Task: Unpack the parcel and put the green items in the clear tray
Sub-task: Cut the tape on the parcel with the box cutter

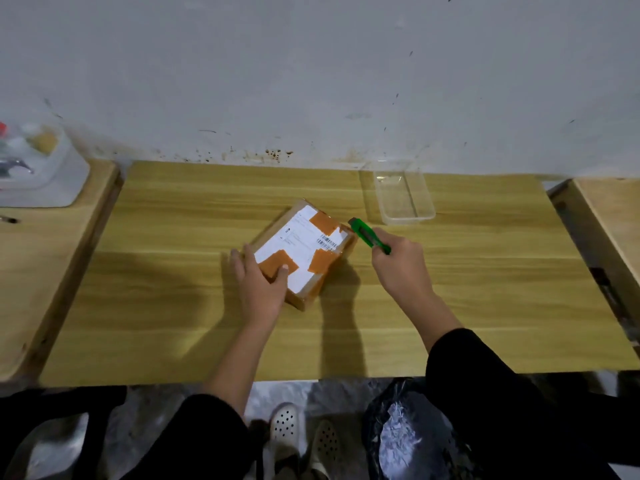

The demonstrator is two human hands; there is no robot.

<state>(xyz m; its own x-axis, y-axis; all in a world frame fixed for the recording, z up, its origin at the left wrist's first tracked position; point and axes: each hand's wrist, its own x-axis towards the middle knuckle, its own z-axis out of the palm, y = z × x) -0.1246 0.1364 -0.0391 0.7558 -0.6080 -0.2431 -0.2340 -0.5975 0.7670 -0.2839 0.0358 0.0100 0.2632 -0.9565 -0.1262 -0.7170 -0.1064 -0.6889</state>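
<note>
A brown cardboard parcel (304,249) with a white shipping label and orange tape patches lies in the middle of the wooden table (173,306). My left hand (259,282) presses on its near left corner, thumb on the top face. My right hand (401,265) grips a green utility knife (367,235) whose tip touches the parcel's far right edge. A clear plastic tray (403,199) stands empty near the wall, just beyond the knife.
A second wooden table (31,271) at the left carries a white tray (45,178) with small items. Another wooden surface (613,216) sits at the right. A black bag (405,431) rests on the floor under the table's front edge.
</note>
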